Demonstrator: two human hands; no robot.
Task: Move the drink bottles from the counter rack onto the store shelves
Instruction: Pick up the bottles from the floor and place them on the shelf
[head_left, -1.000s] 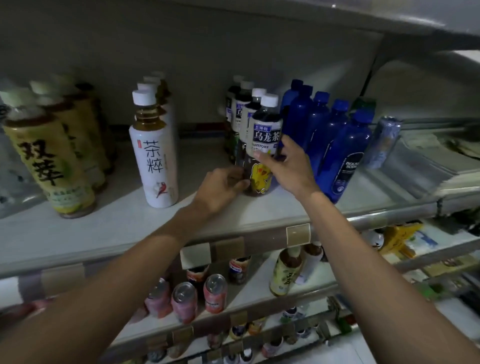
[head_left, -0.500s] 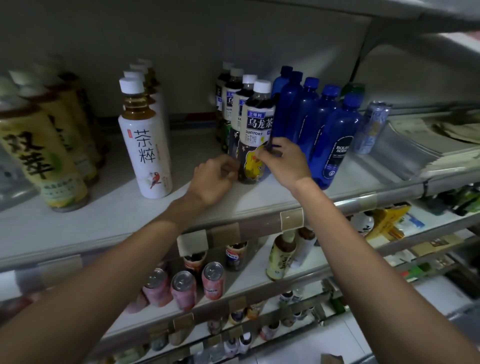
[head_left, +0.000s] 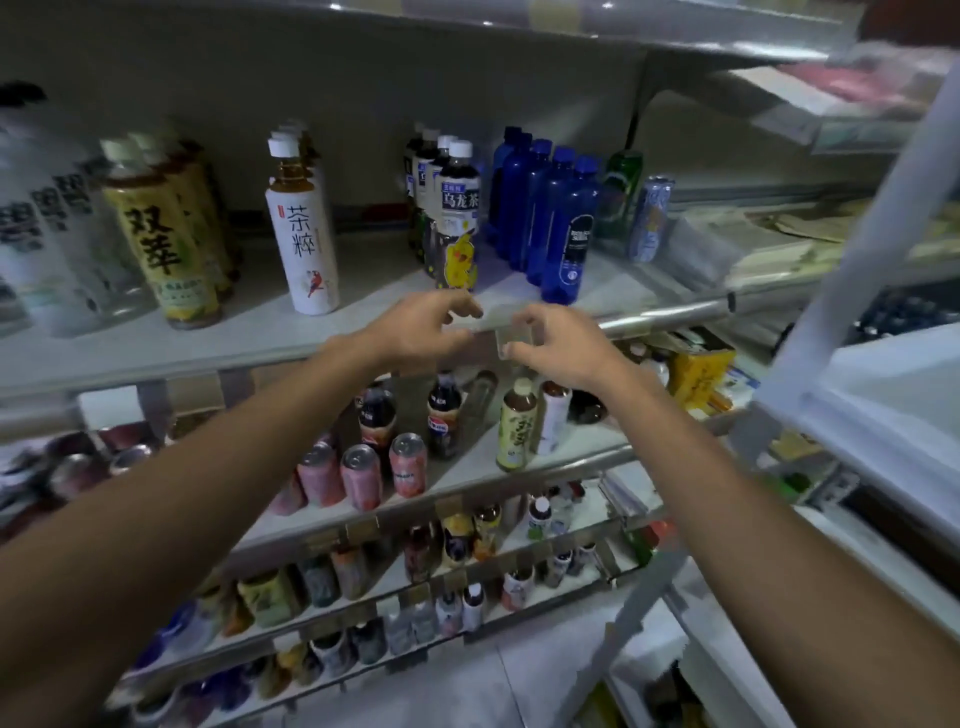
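While both arms stretch forward, the left hand (head_left: 422, 328) and right hand (head_left: 553, 344) hover at the shelf (head_left: 667, 313) edge, fingers loosely curled, holding nothing; the dark tea bottle (head_left: 457, 228) stands at twelve o'clock.

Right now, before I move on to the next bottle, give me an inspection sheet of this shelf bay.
Surface: white shelf, bare patch at front.
Job's things: dark oolong tea bottle upright, heading its row beside blue bottles.
Clutter: clear tag holder on shelf edge.
Hands: left hand loosely curled, empty; right hand at the tag holder, grip unclear.
Cables: nothing seen.
Surroundings: pink cans on shelf below.
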